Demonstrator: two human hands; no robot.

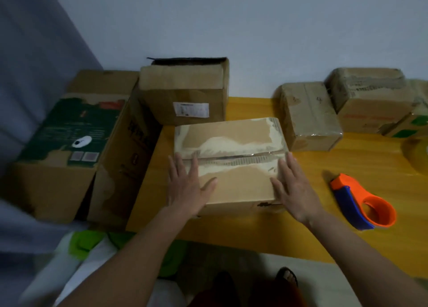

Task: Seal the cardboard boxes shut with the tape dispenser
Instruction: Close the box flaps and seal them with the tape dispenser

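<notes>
A person's left hand (185, 186) and right hand (294, 191) are pressing flat, fingers straight, on the two ends of a taped cardboard box (231, 163) sitting on a yellow table (301, 232); an orange-and-blue tape dispenser (361, 204) is lying near the right hand, untouched.

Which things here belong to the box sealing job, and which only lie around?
Job: centre cardboard box, left hand, right hand, tape dispenser, open box.
Lying about: green printed carton, taped boxes, sandal.

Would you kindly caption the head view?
Both hands press flat on a cardboard box; tape dispenser lies alongside.
</notes>
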